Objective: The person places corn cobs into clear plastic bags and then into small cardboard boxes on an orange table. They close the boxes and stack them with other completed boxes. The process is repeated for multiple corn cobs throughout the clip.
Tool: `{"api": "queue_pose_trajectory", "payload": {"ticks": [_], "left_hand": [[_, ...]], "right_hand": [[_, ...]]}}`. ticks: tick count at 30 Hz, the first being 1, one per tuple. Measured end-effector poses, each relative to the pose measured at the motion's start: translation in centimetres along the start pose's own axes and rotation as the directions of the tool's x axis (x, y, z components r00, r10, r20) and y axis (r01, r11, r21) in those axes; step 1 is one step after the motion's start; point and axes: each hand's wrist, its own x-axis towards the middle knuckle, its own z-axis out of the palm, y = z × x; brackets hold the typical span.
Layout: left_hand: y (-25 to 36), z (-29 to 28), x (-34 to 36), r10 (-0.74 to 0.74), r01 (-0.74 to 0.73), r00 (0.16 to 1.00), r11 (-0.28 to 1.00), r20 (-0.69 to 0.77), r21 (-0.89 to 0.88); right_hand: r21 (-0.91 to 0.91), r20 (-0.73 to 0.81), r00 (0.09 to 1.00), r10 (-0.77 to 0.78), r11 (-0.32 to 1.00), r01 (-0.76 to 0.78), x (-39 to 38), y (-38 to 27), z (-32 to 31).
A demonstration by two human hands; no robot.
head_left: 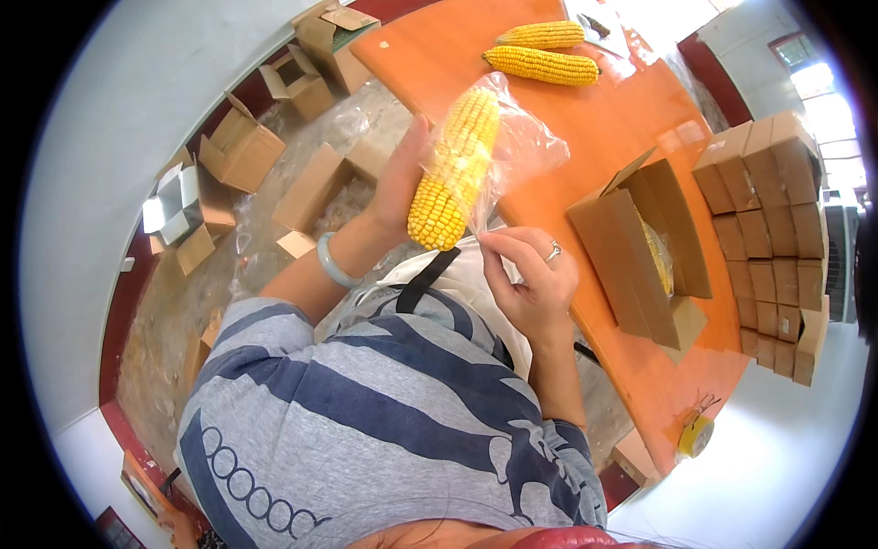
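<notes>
An ear of corn (455, 174) is tilted in front of me, partly inside a clear plastic bag (530, 151). My left hand (402, 178) is closed around its left side; most of the fingers are hidden behind the corn. With thumb and forefinger, my right hand (532, 279) pinches the bag's edge near the corn's lower end. Two more ears lie at the table's far side, one ear (542, 66) in front of the other ear (541, 35). To the right, an open cardboard box (631, 265) holds a wrapped ear of corn (657, 256).
The orange table (604, 174) runs along my right. Stacked cardboard boxes (764, 233) rise beyond it. A yellow tape roll (697, 436) sits at the table's near right end. Several open boxes, including a brown box (241, 146), stand on the floor at left among plastic scraps.
</notes>
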Motion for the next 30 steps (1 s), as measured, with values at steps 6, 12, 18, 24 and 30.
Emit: {"api": "queue_pose_trajectory", "payload": {"ticks": [6, 12, 18, 24, 30], "left_hand": [[-0.5, 0.6, 0.2, 0.105, -0.083, 0.992, 0.957, -0.064, 0.278], [-1.7, 2.2, 0.3, 0.361, -0.296, 0.932, 0.682, 0.044, 0.668], [-2.2, 3.3, -0.2, 0.453, -0.485, 0.840, 0.385, 0.297, 0.785], [-4.0, 3.4, -1.9, 0.367, -0.406, 0.892, 0.394, 0.263, 0.825], [-2.9, 2.1, -1.9, 0.369, -0.420, 0.881, 0.318, 0.297, 0.850]], "right_hand": [[0.183, 0.020, 0.981, 0.192, 0.964, -0.192, -2.0, 1.1, -1.3], [0.653, 0.419, 0.707, 0.570, 0.353, -0.670, -1.7, 1.0, 0.7], [0.721, 0.420, 0.746, 0.517, 0.309, -0.620, -2.7, 1.6, 2.4], [0.774, 0.271, 0.783, 0.560, 0.357, -0.523, -2.2, 1.0, 2.2], [0.716, 0.228, 0.772, 0.593, 0.436, -0.546, -3.3, 1.9, 1.0]]}}
